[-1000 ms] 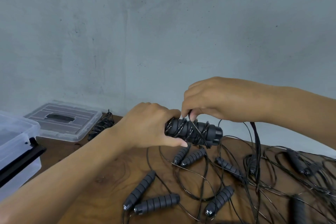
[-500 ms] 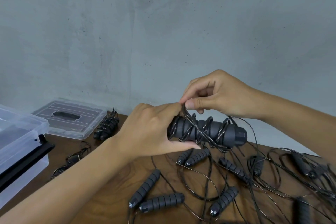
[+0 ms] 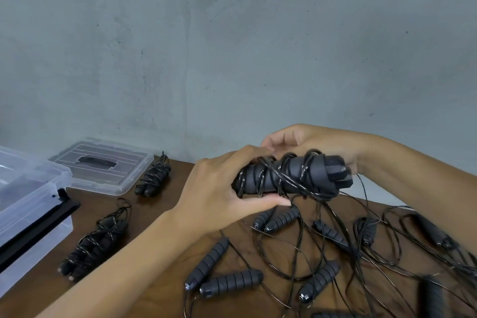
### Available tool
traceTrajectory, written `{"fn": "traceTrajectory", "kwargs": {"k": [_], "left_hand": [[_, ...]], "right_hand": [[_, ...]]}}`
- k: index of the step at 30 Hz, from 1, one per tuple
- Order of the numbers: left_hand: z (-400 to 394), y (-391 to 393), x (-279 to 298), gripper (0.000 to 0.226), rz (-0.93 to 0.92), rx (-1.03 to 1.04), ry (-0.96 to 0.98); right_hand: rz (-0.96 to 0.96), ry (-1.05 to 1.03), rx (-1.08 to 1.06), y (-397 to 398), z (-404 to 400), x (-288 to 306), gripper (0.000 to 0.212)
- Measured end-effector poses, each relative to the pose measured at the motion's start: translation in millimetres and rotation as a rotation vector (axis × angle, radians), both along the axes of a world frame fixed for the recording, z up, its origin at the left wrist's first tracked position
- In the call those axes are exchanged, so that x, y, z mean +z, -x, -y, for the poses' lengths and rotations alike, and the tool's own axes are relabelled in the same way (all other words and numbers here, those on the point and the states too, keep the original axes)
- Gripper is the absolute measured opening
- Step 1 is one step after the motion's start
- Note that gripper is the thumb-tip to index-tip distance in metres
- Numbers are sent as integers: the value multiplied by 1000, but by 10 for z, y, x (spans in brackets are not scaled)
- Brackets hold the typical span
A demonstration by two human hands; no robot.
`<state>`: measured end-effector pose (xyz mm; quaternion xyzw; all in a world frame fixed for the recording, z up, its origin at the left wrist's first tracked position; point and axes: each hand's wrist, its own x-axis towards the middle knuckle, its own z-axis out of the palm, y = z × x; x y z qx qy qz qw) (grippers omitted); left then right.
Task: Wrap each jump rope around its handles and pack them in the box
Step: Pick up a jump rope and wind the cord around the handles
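**Mia:** What were the hands doing?

**Ben:** The left hand (image 3: 219,188) was curled round one end of the jump rope handles (image 3: 291,178), in the middle of the frame, up off the wooden table (image 3: 165,217). Its thumb lay straight along the underside. The right hand (image 3: 309,144) sat behind the far end. Its fingers were bent at the cord, but I could not tell if they pinched it or only touched it.

**Mia:** Was the cord wound on?

**Ben:** Lots of it was. The black cord (image 3: 307,175) crossed the two handles many times. More of it hung down at the lower right into the loose ropes (image 3: 335,245) lying there.

**Mia:** Where was the box?

**Ben:** The clear plastic box (image 3: 33,188) was at the left edge, with its lid (image 3: 103,165) flat behind it. Two wrapped bundles waited on the table: one (image 3: 153,175) by the lid, one (image 3: 95,242) nearer the box.

**Mia:** What could have gone wrong?

**Ben:** I think the hanging cord could catch in the pile and drag another rope up. And if the left hand let go a little, the loops might slip off the end and come undone.
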<state>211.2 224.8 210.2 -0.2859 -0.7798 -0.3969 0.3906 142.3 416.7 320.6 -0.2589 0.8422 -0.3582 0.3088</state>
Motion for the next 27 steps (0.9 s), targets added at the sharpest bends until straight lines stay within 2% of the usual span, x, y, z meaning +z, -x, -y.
{"fn": "traceTrajectory", "kwargs": {"k": [2,5,8,11,14,17,23,27], "left_hand": [[-49,-24,-1,56,61,-37,-70],[-110,-55,17,41,167,-104,-236],[-130,-32,46,35,298,-169,-461],[-114,48,82,32,388,-233,-652],[-83,145,41,33,438,-226,-744],[-99,255,-68,32,487,-214,-817],[-270,405,-202,50,486,-196,-944],[-424,476,-253,43,500,-162,-1033]], "right_hand": [[81,1,-22,79,-69,-162,13],[152,178,-145,41,-159,-228,48],[236,218,34,-126,-261,-265,21],[135,257,-142,-61,-345,-418,26],[24,343,-268,-132,-432,-523,32],[-29,410,-364,-257,-408,-574,30],[-94,534,-464,-578,-134,-672,30],[-208,521,-484,-727,112,-804,26]]}}
